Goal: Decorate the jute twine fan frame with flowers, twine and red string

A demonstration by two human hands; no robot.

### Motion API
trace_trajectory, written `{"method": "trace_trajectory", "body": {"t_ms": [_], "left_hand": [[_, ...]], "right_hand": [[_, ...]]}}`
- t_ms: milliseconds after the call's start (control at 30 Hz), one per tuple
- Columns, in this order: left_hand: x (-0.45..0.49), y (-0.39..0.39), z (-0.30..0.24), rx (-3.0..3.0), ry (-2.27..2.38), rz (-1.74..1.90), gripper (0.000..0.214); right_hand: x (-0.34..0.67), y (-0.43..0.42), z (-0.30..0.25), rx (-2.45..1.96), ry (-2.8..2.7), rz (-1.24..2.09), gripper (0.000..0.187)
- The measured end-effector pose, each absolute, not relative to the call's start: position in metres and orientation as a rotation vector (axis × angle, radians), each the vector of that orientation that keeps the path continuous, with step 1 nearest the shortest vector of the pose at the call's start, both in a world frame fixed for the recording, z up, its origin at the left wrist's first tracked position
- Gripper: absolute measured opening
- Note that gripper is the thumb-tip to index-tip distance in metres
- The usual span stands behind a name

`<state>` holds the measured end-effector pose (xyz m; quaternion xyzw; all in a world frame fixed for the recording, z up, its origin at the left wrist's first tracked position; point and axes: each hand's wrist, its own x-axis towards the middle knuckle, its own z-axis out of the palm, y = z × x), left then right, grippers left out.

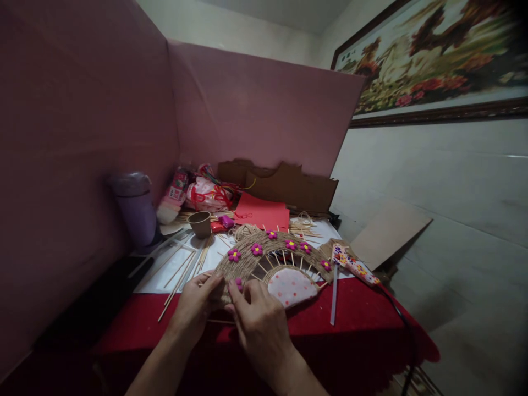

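A half-round fan (247,265) of thin sticks wound with brown twine is tilted up over the table's front edge. Purple flowers (257,249) with yellow centres sit along its band, and a white dotted half-disc (293,288) fills its inner part. My left hand (197,300) grips the fan's left end, fingers partly hidden behind it. At the same end, the thumb and fingers of my right hand (260,319) close on a purple flower (238,283) against the twine. My fingers partly cover that flower.
A patterned glue gun (353,266) with a glue stick (334,297) lies at the right, its cord hanging down. Loose sticks (177,278), a small brown pot (200,224), a twine ball (246,231), red paper (264,212) and a purple cup (137,212) stand behind and left.
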<state>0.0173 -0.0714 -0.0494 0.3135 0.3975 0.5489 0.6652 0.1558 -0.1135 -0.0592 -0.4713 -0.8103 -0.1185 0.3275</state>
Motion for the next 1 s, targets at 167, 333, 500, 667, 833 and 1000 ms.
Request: {"method": "trace_trajectory", "body": {"t_ms": [167, 333, 500, 667, 833, 1000], "left_hand": [[0.018, -0.073, -0.045, 0.657, 0.903, 1.252, 0.024], [0.017, -0.072, -0.042, 0.654, 0.895, 1.239, 0.013], [0.011, -0.066, -0.043, 0.658, 0.900, 1.227, 0.005], [0.001, -0.064, -0.034, 0.721, 0.921, 1.243, 0.004], [-0.013, -0.064, -0.026, 0.772, 0.860, 1.285, 0.010], [-0.025, -0.056, -0.025, 0.733, 0.789, 1.337, 0.016]], "right_hand": [[0.153, -0.120, -0.057, -1.196, -2.058, -0.336, 0.037], [0.172, -0.142, -0.066, -1.112, -1.886, -0.299, 0.033], [0.218, -0.158, -0.075, -1.216, -1.638, -0.183, 0.022], [0.258, -0.163, -0.073, -1.396, -1.373, 0.087, 0.024], [0.271, -0.147, -0.071, -1.354, -1.057, 0.676, 0.045], [0.260, -0.118, -0.067, -1.179, -0.904, 0.811, 0.050]]}}
